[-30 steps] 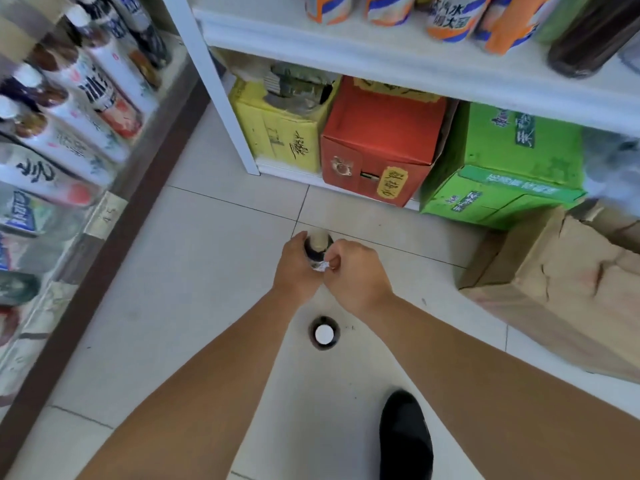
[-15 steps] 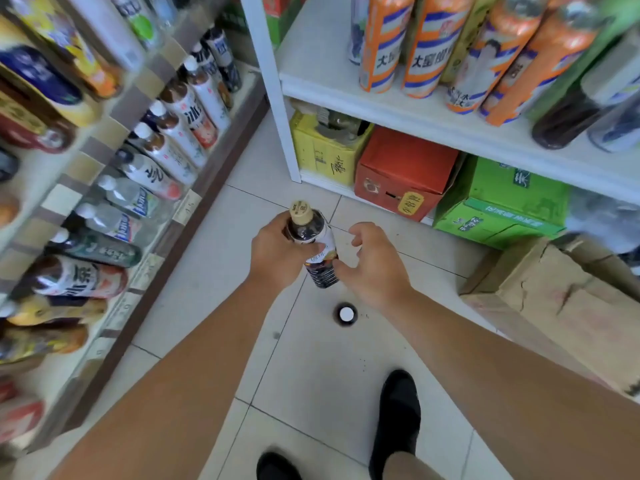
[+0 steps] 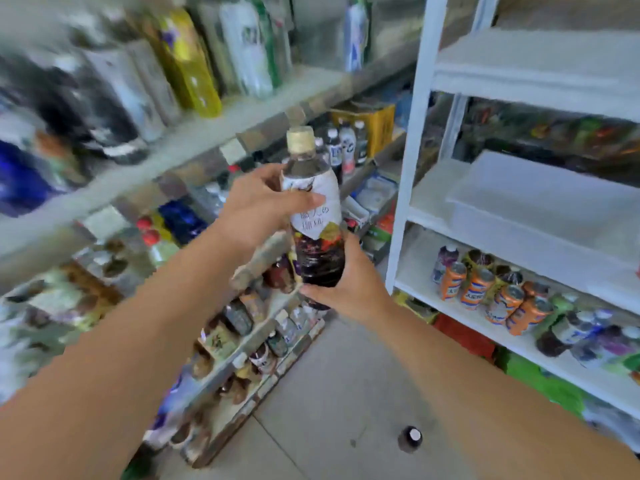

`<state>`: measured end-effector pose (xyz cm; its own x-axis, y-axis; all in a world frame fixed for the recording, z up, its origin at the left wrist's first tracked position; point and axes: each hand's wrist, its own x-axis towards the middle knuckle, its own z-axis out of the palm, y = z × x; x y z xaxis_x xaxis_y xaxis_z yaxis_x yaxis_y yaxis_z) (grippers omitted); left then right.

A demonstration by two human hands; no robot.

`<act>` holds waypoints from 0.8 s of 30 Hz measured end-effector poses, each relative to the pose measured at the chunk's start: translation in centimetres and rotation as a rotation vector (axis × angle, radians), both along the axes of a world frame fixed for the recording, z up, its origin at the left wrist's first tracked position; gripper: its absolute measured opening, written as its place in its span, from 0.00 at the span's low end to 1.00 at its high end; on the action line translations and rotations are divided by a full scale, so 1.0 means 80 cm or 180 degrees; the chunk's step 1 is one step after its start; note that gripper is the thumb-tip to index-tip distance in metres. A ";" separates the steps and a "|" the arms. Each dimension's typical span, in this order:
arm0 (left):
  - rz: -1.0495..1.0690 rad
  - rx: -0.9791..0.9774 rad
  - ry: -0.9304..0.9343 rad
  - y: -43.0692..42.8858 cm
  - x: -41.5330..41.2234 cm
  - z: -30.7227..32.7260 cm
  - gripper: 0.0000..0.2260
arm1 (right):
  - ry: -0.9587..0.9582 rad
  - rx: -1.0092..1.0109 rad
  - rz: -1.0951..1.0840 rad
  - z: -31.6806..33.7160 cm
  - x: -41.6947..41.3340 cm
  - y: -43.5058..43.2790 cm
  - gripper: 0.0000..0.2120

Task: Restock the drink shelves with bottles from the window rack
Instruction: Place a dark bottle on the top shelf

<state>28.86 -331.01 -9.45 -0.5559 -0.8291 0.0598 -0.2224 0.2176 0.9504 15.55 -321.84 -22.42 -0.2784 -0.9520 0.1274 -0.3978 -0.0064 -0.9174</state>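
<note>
The drink shelves (image 3: 194,143) at the left are blurred; their rows are packed with bottles. The left hand (image 3: 256,206) is wrapped round the upper label of the bottle (image 3: 317,216), thumb across the front. This two-point hold is judged to steady the bottle for placement. It is carried nearly upright in the air, in front of the shelves. A cream cap, a clear neck, a white label and dark liquid are seen. The right hand (image 3: 349,289) is clamped on its base. A white rack (image 3: 414,168) stands at the right; another bottle (image 3: 410,439) stands on the floor.
</note>
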 end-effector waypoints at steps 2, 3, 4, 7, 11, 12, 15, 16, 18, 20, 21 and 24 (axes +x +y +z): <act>0.0234 -0.0287 0.0085 0.000 0.040 0.072 0.09 | 0.0050 -0.0301 0.0011 0.072 0.045 -0.022 0.35; 0.0314 -0.0404 0.0149 0.001 0.059 0.101 0.08 | 0.0084 -0.0436 0.0050 0.103 0.067 -0.031 0.34; 0.0369 -0.0476 0.0234 0.001 0.077 0.127 0.08 | 0.0106 -0.0583 0.0080 0.132 0.087 -0.039 0.34; 0.0621 -0.0681 0.0538 0.013 0.125 0.189 0.09 | 0.0075 -0.0916 0.0131 0.202 0.135 -0.053 0.32; 0.1051 -0.0932 0.0941 0.019 0.180 0.228 0.12 | -0.0025 -0.1269 0.0393 0.270 0.179 -0.057 0.30; 0.1115 -0.1000 0.0951 0.019 0.191 0.236 0.13 | -0.0047 -0.1341 0.0473 0.282 0.188 -0.059 0.30; 0.1174 -0.1207 0.0730 0.019 0.219 0.251 0.19 | -0.0211 -0.1383 0.0667 0.304 0.209 -0.069 0.29; 0.1195 -0.1253 0.0652 0.019 0.226 0.255 0.23 | -0.0259 -0.1387 0.0734 0.310 0.214 -0.072 0.29; 0.1238 -0.1394 0.0575 0.012 0.240 0.269 0.28 | -0.0329 -0.1441 0.0875 0.324 0.225 -0.088 0.29; 0.1324 -0.1523 0.0493 0.000 0.247 0.286 0.29 | -0.0484 -0.1524 0.1029 0.338 0.236 -0.106 0.30; 0.1381 -0.1613 0.0487 -0.006 0.248 0.297 0.27 | -0.0561 -0.1572 0.1107 0.346 0.241 -0.117 0.31; 0.1532 -0.1886 0.0522 -0.028 0.245 0.328 0.23 | -0.0696 -0.1734 0.1298 0.371 0.252 -0.154 0.30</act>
